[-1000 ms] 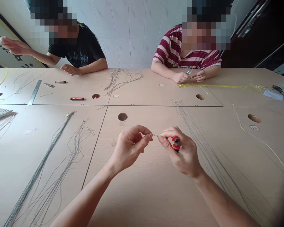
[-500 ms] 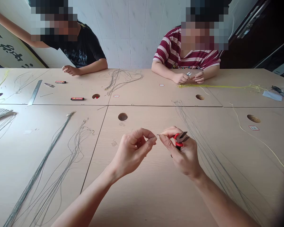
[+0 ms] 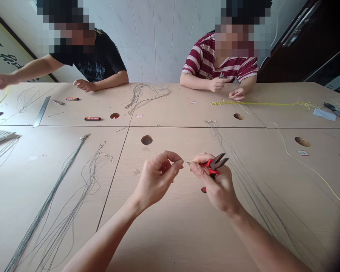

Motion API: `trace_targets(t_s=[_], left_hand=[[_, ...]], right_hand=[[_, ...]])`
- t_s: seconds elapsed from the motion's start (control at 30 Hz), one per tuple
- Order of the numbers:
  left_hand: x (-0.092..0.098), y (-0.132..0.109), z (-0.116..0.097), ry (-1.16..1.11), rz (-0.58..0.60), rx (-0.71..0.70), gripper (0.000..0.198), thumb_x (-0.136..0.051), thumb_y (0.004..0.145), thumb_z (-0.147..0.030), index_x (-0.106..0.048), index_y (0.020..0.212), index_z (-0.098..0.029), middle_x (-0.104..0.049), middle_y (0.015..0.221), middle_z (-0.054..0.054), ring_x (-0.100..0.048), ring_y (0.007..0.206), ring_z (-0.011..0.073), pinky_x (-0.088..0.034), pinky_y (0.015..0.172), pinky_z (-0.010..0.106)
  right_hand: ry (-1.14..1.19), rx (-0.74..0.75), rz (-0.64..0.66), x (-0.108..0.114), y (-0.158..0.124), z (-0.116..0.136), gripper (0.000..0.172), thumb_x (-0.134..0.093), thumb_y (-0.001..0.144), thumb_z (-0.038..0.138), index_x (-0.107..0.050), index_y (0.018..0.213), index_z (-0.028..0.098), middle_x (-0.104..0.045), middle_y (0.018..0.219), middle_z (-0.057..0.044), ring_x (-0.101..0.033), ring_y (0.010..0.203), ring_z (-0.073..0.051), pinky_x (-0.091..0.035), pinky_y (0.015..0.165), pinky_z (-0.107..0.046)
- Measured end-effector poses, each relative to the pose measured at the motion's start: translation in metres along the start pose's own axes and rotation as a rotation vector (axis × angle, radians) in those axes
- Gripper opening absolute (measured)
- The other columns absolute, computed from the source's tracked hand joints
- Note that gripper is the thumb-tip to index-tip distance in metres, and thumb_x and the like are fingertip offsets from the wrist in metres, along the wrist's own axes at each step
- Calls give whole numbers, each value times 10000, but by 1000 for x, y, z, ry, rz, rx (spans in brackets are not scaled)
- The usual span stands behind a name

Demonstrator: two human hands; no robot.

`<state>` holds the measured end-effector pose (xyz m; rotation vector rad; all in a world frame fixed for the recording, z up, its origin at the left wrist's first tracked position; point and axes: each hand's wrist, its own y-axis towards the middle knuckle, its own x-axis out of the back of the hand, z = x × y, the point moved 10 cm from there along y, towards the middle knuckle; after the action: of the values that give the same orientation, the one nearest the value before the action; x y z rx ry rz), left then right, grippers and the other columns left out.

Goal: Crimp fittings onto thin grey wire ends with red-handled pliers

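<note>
Over the middle of the table, my left hand point(image 3: 160, 177) pinches one end of a short, thin cord point(image 3: 186, 162) between thumb and forefinger. The other end runs to the fingertips of my right hand point(image 3: 215, 185), closed just to the right. Tucked in my right palm are red-handled cutting pliers point(image 3: 219, 161), their dark jaws apart and pointing up and right, away from the cord. My fingers cover most of the handles. What sits at the cord's ends is too small to make out.
A bundle of grey-green cords point(image 3: 52, 196) and looser cords point(image 3: 81, 189) lie left; more thin cords point(image 3: 246, 181) lie right. Across the table sit two people, one holding a small tool near yellow cords point(image 3: 263, 102). A steel ruler point(image 3: 42, 109) and red-black marker point(image 3: 92, 118) lie far left.
My hands have drawn slightly apart and the cord between them shows more. The pliers have turned, jaws wider. The black-shirted person's arm has come down; the striped-shirted person's hands have separated.
</note>
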<state>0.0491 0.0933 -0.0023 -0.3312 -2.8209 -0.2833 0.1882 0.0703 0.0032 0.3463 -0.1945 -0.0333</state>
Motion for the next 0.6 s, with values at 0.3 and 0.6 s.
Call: trace_targets(t_s=[0.3, 0.6], left_hand=[[-6, -3, -3, -226, 91, 56, 335, -517, 842, -138, -605, 1146, -250, -645, 1000, 15, -458, 521, 49, -416, 466, 200], [-6, -2, 8, -287, 93, 175, 312, -557, 884, -456, -676, 975, -182, -674, 836, 42, -484, 490, 73, -359, 447, 225]], right_hand=[[-12, -40, -1, -2, 0, -3, 174, -566, 908, 296, -581, 763, 200, -481, 633, 37, -408, 576, -100, -336, 547, -266], [-45, -6, -4, 0, 0, -2, 176, -557, 910, 304, -582, 761, 213, -534, 677, 19, -430, 597, -115, -363, 566, -274]])
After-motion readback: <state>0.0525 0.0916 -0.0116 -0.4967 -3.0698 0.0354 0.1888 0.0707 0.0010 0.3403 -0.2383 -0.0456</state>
